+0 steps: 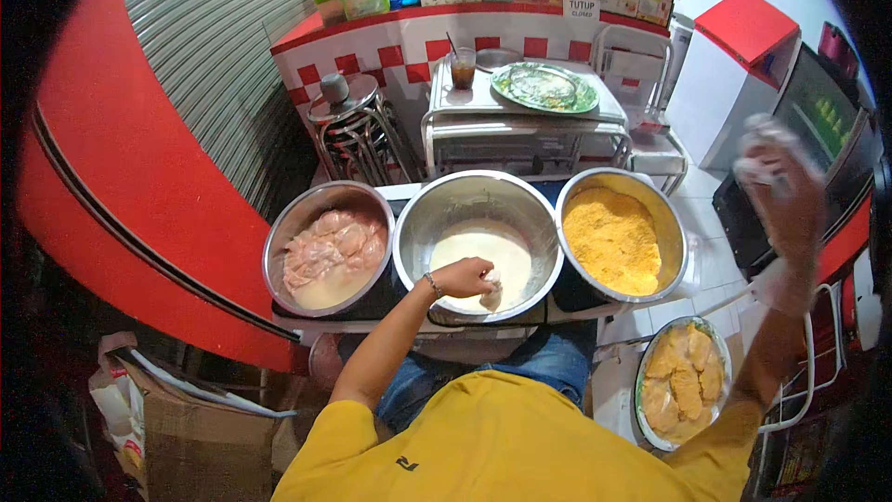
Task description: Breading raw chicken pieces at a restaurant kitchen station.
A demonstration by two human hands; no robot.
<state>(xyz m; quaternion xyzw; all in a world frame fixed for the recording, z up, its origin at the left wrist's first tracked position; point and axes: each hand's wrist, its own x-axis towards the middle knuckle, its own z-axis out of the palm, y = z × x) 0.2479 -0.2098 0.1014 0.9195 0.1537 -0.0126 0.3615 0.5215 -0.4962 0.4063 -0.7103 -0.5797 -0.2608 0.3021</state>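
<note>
My left hand [465, 277], with a bracelet at the wrist, dips into a steel bowl [481, 202] of pale, creamy batter [460, 245]. Its fingers are bent and their tips coated white; whether they pinch a piece is unclear. Raised off to the right, my right hand [780, 181] is motion-blurred and caked with something whitish, so its grip cannot be read. Left of the batter stands a steel bowl [275, 237] of raw chicken pieces [338, 247] in cloudy liquid. On the other side, a third steel bowl [674, 237] contains orange-yellow breadcrumbs [610, 240].
An oval plate [638, 390] of crumb-coated pieces [686, 383] lies low on the right, below my right forearm. Beyond the bowls, a small table [474, 108] bears a green patterned plate [545, 87] and a drink glass [462, 73]. Stacked stools [355, 111] and a cardboard box [209, 446] are at left.
</note>
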